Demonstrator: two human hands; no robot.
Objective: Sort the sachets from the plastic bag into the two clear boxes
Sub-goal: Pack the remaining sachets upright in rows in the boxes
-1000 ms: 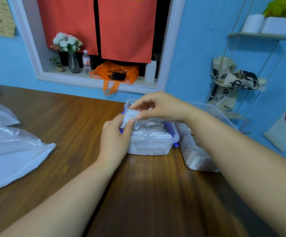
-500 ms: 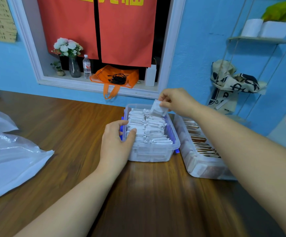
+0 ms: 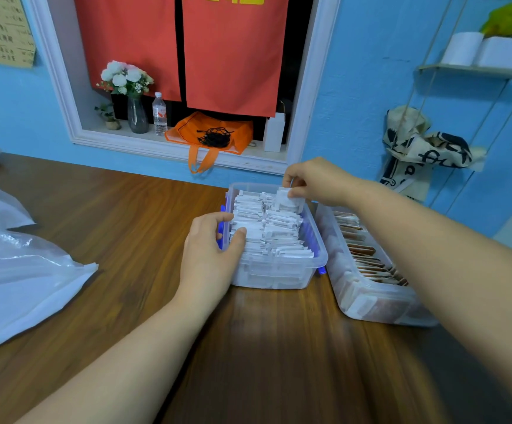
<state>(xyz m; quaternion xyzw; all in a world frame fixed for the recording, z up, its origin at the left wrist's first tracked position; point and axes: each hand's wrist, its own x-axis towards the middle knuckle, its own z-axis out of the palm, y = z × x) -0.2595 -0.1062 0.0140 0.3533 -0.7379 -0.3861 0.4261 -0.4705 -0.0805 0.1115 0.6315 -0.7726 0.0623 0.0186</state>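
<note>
Two clear boxes stand side by side on the wooden table. The left clear box point(image 3: 279, 275) is packed with upright white sachets point(image 3: 271, 228). The right clear box point(image 3: 371, 304) holds brown sachets point(image 3: 362, 249). My left hand point(image 3: 210, 255) grips the left box's near-left side, thumb over the rim onto the sachets. My right hand point(image 3: 316, 180) pinches a white sachet point(image 3: 288, 201) at the far right corner of the left box. The crumpled plastic bag point(image 3: 19, 270) lies flat at the table's left.
Behind the table's far edge is a blue wall with a window ledge holding a flower vase point(image 3: 137, 114), a water bottle point(image 3: 159, 114) and an orange bag point(image 3: 212, 133). A patterned cloth bag point(image 3: 423, 148) hangs at the right.
My right hand has carried the white sachet from the box's near-left corner to its far right corner and lowered it among the others. My left hand has stayed on the box's side.
</note>
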